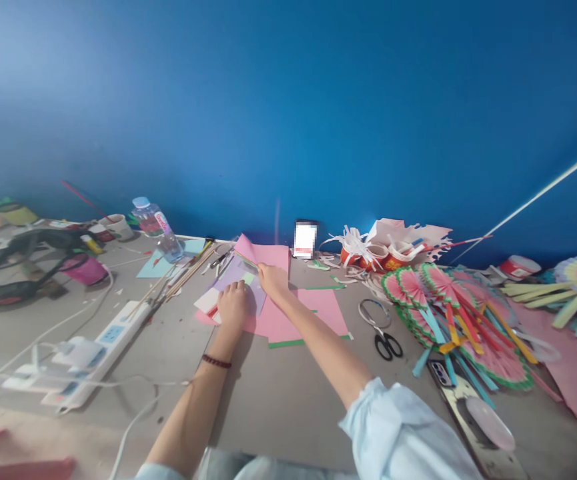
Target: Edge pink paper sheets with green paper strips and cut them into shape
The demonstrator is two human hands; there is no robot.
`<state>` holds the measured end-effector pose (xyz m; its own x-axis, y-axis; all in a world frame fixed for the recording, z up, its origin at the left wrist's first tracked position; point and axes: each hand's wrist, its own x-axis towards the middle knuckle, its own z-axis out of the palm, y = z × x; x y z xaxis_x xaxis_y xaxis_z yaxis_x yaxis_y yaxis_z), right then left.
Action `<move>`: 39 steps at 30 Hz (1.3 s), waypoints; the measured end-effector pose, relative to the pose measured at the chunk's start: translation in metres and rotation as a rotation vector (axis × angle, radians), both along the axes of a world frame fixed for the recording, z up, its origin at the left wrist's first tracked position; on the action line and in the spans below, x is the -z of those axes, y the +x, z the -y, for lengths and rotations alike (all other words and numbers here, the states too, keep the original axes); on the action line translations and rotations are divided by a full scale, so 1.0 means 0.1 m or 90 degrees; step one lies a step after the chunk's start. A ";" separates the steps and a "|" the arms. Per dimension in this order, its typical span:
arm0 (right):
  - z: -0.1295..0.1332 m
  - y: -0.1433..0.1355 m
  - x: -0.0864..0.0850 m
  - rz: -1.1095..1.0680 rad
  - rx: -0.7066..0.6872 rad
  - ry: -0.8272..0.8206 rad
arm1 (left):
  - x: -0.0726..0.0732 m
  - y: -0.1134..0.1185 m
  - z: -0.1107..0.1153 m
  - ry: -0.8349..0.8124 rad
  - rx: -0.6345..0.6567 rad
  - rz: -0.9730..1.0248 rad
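My right hand (271, 280) reaches across to a pink paper sheet (275, 257), its fingers closed at the sheet's raised, curling left part. Lower and to the left, my left hand (231, 305) rests on a loose pile of papers, fingers bent slightly and pressed down. A purple sheet (221, 279) shows beyond it, and a white piece with red marks (207, 305) lies by its left side. Under my right forearm is another pink sheet (328, 308) with green strips along its edges. Exactly what my right fingertips touch is small and partly hidden.
Black-handled scissors (388, 345) lie right of the papers, beside paper fans (448, 293) and a phone (455, 393). At left are a power strip (111, 340) with cables, thin sticks (191, 273) and a water bottle (158, 227). A lit screen (305, 240) leans against the wall.
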<state>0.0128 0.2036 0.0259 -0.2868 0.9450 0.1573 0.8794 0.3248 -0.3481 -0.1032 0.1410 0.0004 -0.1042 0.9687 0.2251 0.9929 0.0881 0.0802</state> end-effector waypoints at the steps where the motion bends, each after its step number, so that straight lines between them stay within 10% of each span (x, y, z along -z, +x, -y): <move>1: -0.01 -0.01 0.00 0.000 -0.004 -0.004 | -0.01 0.00 0.00 -0.002 -0.001 0.001; 19: -0.04 -0.06 0.10 -0.031 -0.024 -0.020 | 0.03 -0.07 -0.07 0.024 0.012 -0.044; 32: -0.06 -0.03 0.08 -0.210 0.014 -0.015 | -0.13 -0.11 -0.04 0.335 -0.041 0.056; 39: 0.04 0.03 0.07 -0.353 -0.070 -0.081 | -0.20 0.17 0.03 0.459 0.112 0.415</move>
